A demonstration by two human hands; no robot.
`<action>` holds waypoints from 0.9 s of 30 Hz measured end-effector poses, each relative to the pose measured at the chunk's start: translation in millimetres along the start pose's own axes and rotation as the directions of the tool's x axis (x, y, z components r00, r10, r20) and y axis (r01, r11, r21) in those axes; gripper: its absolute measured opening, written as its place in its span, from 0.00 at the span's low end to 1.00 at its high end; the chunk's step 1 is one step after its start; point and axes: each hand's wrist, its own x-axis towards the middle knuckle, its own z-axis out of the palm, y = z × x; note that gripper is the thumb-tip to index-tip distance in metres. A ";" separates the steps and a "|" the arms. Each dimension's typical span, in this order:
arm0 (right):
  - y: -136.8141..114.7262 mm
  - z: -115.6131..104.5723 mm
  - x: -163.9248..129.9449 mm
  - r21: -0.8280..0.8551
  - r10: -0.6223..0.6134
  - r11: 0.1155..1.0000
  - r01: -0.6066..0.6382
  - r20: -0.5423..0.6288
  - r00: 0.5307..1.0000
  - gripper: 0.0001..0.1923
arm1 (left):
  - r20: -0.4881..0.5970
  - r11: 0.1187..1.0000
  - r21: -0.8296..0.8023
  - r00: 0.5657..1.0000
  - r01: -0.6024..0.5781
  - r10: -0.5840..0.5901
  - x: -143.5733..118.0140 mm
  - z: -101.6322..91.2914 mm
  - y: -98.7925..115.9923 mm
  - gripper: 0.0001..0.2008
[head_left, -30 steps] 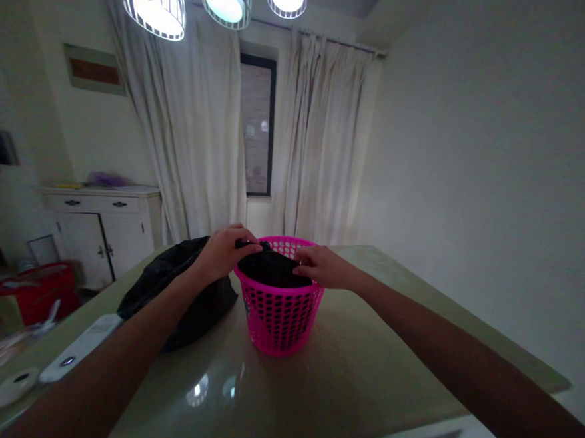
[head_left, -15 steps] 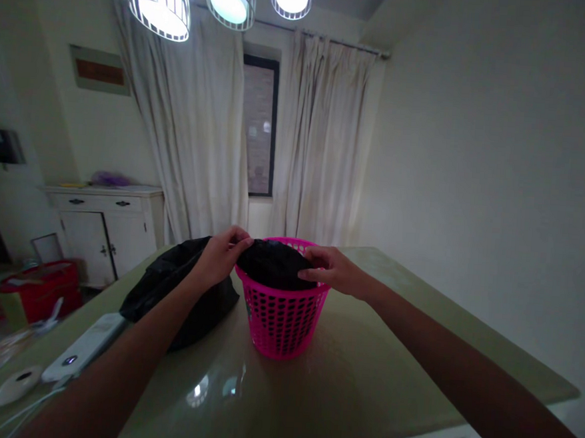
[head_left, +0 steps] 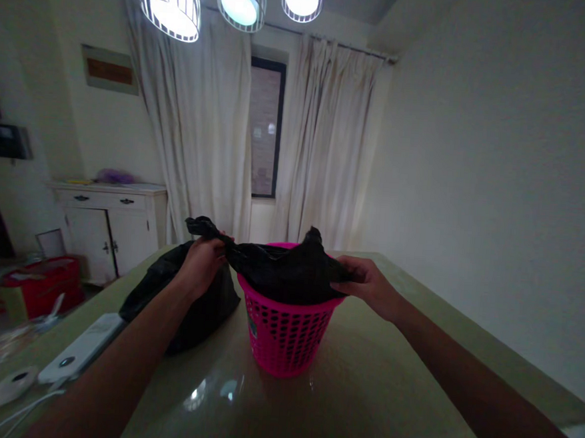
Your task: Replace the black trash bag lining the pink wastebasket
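A pink plastic basket (head_left: 289, 335) with rows of holes stands upright on the table. Across its mouth spreads a black plastic bag (head_left: 289, 272), pulled out to both sides over the rim. My left hand (head_left: 205, 263) is closed on the bag's left end, and a twisted tip sticks out past my fingers. At the right rim, my right hand (head_left: 365, 284) pinches the other side of the bag. A second black plastic bag (head_left: 210, 317), full-looking and slumped, rests left of the basket, partly behind my left forearm.
The pale green glossy table (head_left: 360, 397) mirrors the lamps. On its left side lie a white power strip (head_left: 83, 348) and a round white object (head_left: 13, 386) beside a white cable. A white cabinet (head_left: 106, 233) stands beyond, near a red box (head_left: 47, 285) on the floor.
Both hands have moved apart, the left one leftward and the right one rightward. The bag has come up out of the basket and is stretched wide above the rim.
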 end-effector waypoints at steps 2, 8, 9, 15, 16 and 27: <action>-2.4 -3.2 -2.0 -0.017 -0.029 0.999 0.029 0.003 1.000 0.16 | 0.032 0.995 -0.046 0.996 0.083 -0.082 -7.0 2.2 3.8 0.10; -31.7 8.0 -20.7 0.016 -0.285 0.958 0.285 -0.015 0.958 0.16 | 0.010 0.996 -0.087 1.000 -0.026 0.027 -25.7 15.5 10.7 0.21; -39.6 12.2 -27.1 -0.008 -0.279 0.960 0.280 0.035 0.960 0.20 | -0.020 0.996 -0.044 0.997 -0.076 0.075 -26.0 14.6 11.0 0.23; -74.2 24.8 -75.1 -0.378 -0.184 0.833 0.404 0.499 0.847 0.15 | -0.151 0.991 -0.134 0.988 0.015 -0.035 -40.3 -20.9 19.2 0.15; -74.4 22.1 -81.5 -0.380 -0.166 0.832 0.404 0.525 0.835 0.16 | -0.156 0.983 -0.175 0.984 0.057 -0.085 -47.8 -30.5 19.7 0.14; -25.4 -5.9 -87.1 -0.829 -0.296 0.558 0.040 -0.154 0.943 0.15 | -0.101 0.984 0.123 0.988 0.126 -0.114 -108.8 -70.1 -16.3 0.42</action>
